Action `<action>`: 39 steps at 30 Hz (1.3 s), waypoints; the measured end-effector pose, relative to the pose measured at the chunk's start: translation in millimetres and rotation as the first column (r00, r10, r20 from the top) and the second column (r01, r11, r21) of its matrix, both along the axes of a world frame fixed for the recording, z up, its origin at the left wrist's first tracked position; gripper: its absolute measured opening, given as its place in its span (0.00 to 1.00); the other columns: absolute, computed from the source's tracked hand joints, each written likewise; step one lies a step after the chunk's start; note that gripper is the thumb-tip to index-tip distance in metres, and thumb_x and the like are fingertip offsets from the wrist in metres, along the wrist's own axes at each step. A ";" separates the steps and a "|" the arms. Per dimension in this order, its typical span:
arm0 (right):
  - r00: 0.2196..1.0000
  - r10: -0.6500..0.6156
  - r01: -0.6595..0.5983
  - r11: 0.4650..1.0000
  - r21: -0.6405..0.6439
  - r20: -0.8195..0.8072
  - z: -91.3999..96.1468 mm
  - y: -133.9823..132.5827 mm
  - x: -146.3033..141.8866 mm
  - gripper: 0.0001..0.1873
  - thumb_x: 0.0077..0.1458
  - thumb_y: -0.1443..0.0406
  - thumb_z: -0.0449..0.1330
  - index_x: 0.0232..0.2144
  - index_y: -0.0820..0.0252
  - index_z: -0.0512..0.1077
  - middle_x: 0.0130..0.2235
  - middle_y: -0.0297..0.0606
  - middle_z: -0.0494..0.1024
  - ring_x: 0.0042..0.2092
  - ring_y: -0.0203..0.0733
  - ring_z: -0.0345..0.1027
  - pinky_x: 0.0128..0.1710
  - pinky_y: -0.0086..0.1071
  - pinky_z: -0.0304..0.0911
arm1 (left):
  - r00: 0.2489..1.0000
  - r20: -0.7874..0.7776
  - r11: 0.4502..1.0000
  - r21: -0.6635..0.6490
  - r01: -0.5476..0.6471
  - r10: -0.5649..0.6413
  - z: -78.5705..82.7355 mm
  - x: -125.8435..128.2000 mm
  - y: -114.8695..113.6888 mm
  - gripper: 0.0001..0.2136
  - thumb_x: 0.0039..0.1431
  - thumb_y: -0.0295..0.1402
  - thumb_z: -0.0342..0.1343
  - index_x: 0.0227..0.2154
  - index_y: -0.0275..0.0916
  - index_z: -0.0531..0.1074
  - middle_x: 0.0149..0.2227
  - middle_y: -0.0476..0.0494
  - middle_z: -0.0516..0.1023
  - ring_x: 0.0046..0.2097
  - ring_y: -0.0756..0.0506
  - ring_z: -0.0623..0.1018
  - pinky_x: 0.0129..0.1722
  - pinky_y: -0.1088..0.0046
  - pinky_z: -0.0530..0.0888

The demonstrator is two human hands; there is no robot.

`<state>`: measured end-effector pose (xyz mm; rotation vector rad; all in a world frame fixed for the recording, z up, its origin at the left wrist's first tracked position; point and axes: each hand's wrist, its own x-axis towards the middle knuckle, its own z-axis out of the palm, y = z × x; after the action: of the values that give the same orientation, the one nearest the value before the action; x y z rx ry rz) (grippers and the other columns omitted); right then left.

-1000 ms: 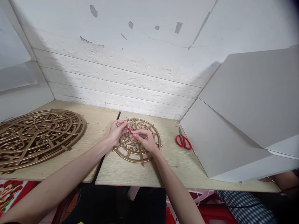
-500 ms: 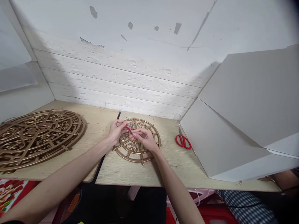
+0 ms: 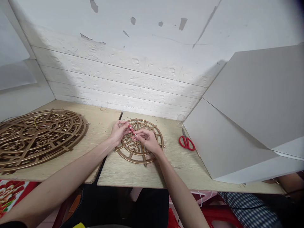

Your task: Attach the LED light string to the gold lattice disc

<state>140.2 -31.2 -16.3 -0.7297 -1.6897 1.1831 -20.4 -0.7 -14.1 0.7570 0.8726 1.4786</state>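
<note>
My left hand (image 3: 119,131) is closed, pinching one end of a small red and silver piece (image 3: 131,128) too small to name. My right hand (image 3: 147,139) pinches the other end, its fingertips close to those of the left. Both hands hover over a round, gold-coloured openwork panel (image 3: 131,157) with scrollwork between its bars. The panel lies flat on the pale wooden table (image 3: 114,178); its centre is partly hidden by my hands.
Red-handled scissors (image 3: 186,143) lie to the right. At the left rests a stack of larger gold openwork panels (image 3: 51,155) with a yellow tie on top. A pale board partition (image 3: 228,139) stands at the right, with part of another person (image 3: 291,184) beyond it. A white wall (image 3: 123,82) closes the back.
The view has shifted slightly. Both hands stay at nearly the same place above the panel, still pinching the small red piece, which shows a little more between the fingers.
</note>
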 end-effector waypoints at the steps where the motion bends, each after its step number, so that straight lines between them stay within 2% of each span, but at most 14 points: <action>1: 1.000 -0.012 0.012 1.000 0.026 0.019 -1.6 1.5 1.0 0.17 0.51 0.55 0.63 0.37 0.61 0.74 0.34 0.40 0.79 0.37 0.42 0.74 0.40 0.37 0.71 | 1.000 -0.006 1.000 -0.003 -0.005 0.005 -0.4 0.3 0.3 0.13 0.45 0.27 0.64 0.28 0.36 0.62 0.26 0.45 0.76 0.26 0.49 0.77 0.24 0.77 0.72; 5: 0.990 -0.091 0.072 0.984 0.165 0.109 -8.3 8.2 6.2 0.14 0.53 0.55 0.62 0.35 0.60 0.75 0.35 0.40 0.78 0.39 0.44 0.74 0.42 0.37 0.69 | 0.999 -0.032 0.999 -0.014 -0.038 0.038 -3.5 0.9 3.1 0.11 0.48 0.26 0.61 0.28 0.36 0.62 0.25 0.46 0.76 0.25 0.50 0.76 0.23 0.78 0.72; 7: 0.986 -0.105 0.080 0.979 0.187 0.127 -10.4 10.0 7.9 0.14 0.54 0.56 0.61 0.35 0.60 0.75 0.36 0.41 0.78 0.40 0.45 0.73 0.42 0.37 0.68 | 0.998 -0.042 0.999 -0.001 -0.042 0.042 -4.4 1.0 3.8 0.10 0.48 0.26 0.61 0.28 0.35 0.63 0.26 0.46 0.76 0.25 0.50 0.76 0.23 0.79 0.72; 10: 0.989 -0.084 0.065 0.986 0.154 0.123 -11.2 9.3 8.0 0.13 0.54 0.56 0.61 0.36 0.60 0.75 0.36 0.41 0.78 0.39 0.44 0.73 0.41 0.37 0.69 | 0.999 -0.044 1.000 0.009 -0.027 0.028 -3.3 1.0 2.8 0.11 0.48 0.27 0.62 0.29 0.36 0.63 0.26 0.46 0.76 0.24 0.50 0.76 0.23 0.78 0.72; 16: 1.000 0.013 -0.014 0.998 0.061 0.017 -7.9 3.6 3.4 0.12 0.54 0.57 0.61 0.36 0.60 0.73 0.34 0.39 0.79 0.37 0.42 0.74 0.40 0.36 0.70 | 1.000 -0.003 1.000 -0.001 -0.005 0.005 1.8 0.9 -1.0 0.13 0.45 0.28 0.64 0.29 0.36 0.63 0.27 0.45 0.76 0.26 0.50 0.77 0.23 0.78 0.72; 23: 1.000 0.000 0.000 1.000 0.027 -0.004 -0.9 0.9 2.1 0.14 0.53 0.58 0.62 0.38 0.61 0.73 0.34 0.40 0.79 0.36 0.41 0.74 0.39 0.36 0.70 | 1.000 -0.010 1.000 -0.004 -0.014 0.014 1.9 -1.0 0.7 0.13 0.46 0.27 0.63 0.29 0.36 0.63 0.27 0.44 0.77 0.26 0.49 0.77 0.24 0.78 0.73; 31: 1.000 -0.001 0.000 0.999 0.033 0.016 0.0 0.7 1.7 0.13 0.53 0.59 0.62 0.38 0.60 0.73 0.33 0.39 0.79 0.35 0.41 0.74 0.39 0.36 0.70 | 1.000 -0.005 1.000 -0.016 -0.011 0.011 1.9 -0.5 0.2 0.11 0.48 0.26 0.62 0.29 0.35 0.63 0.26 0.42 0.77 0.26 0.49 0.77 0.24 0.78 0.72; 39: 0.998 0.023 -0.025 0.999 0.037 0.061 1.3 -0.5 1.5 0.15 0.54 0.60 0.61 0.43 0.59 0.74 0.34 0.39 0.79 0.36 0.41 0.75 0.40 0.36 0.70 | 1.000 0.000 1.000 -0.010 -0.003 0.003 3.0 0.5 -1.5 0.10 0.48 0.25 0.61 0.29 0.35 0.63 0.26 0.43 0.77 0.25 0.49 0.77 0.24 0.78 0.72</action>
<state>141.7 -31.7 -15.0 -0.7298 -1.7708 1.1528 -19.8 -2.1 -11.1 0.7486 0.8810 1.4763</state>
